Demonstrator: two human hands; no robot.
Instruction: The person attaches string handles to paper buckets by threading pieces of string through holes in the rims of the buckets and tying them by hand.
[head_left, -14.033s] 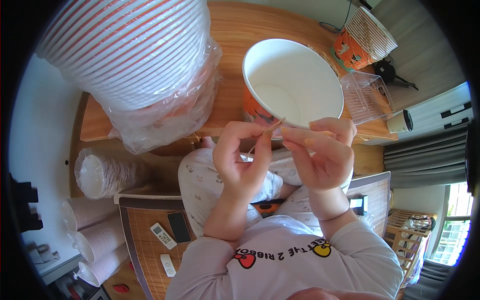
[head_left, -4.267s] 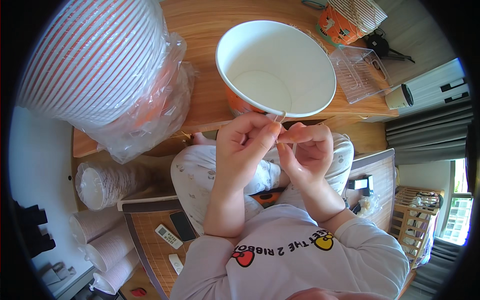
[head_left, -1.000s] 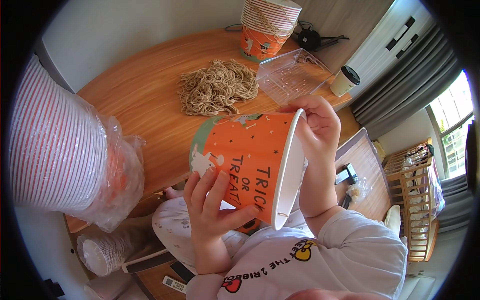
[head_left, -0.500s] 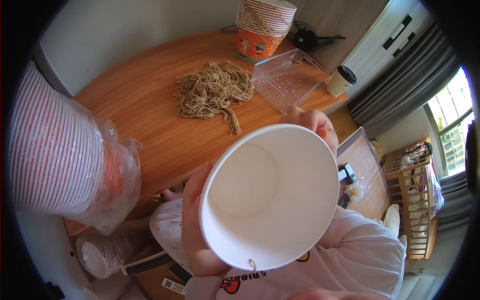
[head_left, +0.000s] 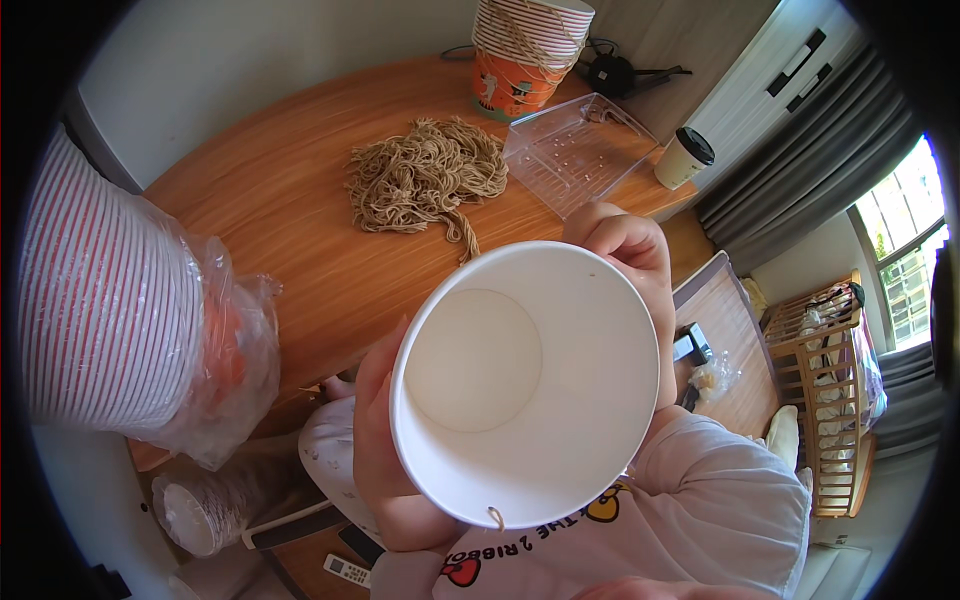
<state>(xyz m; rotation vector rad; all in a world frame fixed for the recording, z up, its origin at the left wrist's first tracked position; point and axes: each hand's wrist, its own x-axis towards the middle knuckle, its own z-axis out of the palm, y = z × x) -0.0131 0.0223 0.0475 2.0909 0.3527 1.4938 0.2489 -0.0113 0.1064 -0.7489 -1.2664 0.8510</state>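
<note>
The left hand point(head_left: 374, 430) is wrapped against the outer left side of a white-lined, round paper bucket point(head_left: 590, 400), its grip closed around the wall, with most of the fingers hidden behind it. The right hand point(head_left: 630, 245) is at the upper right of the bucket, just beyond the rim, its fingers curled; the fingertips are partly hidden, so I cannot tell whether this grip is pinching anything.

The bucket is held tilted in front of the person's white printed T-shirt point(head_left: 690, 470), its open mouth facing the camera. 1 small loop of beige twine point(head_left: 496, 517) hangs at the lower edge of the rim, and 1 small dark mark point(head_left: 592, 274) shows inside near the upper right.

Beyond the bucket, a tangled heap of beige twine point(head_left: 425, 175) lies on the curved, brown wood-grain worktop point(head_left: 270, 200). Farther along are a clear plastic tray point(head_left: 590, 150) with small pale bits in it, a pale cup with a black lid point(head_left: 684, 160), and a nested stack of orange buckets with white rims point(head_left: 520, 85), draped with twine. At far left leans a large plastic-wrapped stack of white-rimmed buckets point(head_left: 110, 310). A slatted wooden frame point(head_left: 825, 390) stands at far right, near a grey curtain point(head_left: 780, 190).
</note>
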